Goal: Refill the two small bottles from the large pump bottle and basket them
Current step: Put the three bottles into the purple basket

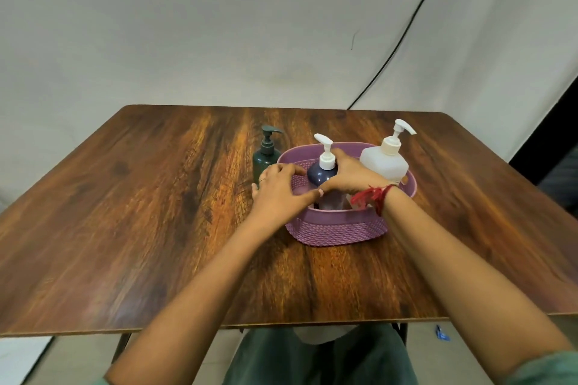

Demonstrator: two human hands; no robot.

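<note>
Navy small bottle (322, 176) sits in the purple basket (337, 230), right hand (352, 178) wrapped round its shoulder, left hand (278, 192) draped on the rim beside the grip (clamping or not, can't tell), green small bottle (266, 161) just past that hand, not yet basketed, large pump bottle (384, 161) right behind the grip; fill levels unreadable, roughly half done.

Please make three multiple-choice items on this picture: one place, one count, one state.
1. Where is the dark green pump bottle, relative to the purple woven-pattern plastic basket? A inside; B on the wooden table, left of it; C right of it.
2. How many pump bottles show? A one; B two; C three.
3. What does the right hand do? A grips the dark blue bottle with white pump; B lies flat; C hangs idle.
Key: B, it stands outside the rim. C, green, blue and the large white pump bottle. A, fingers curl round it.
</note>
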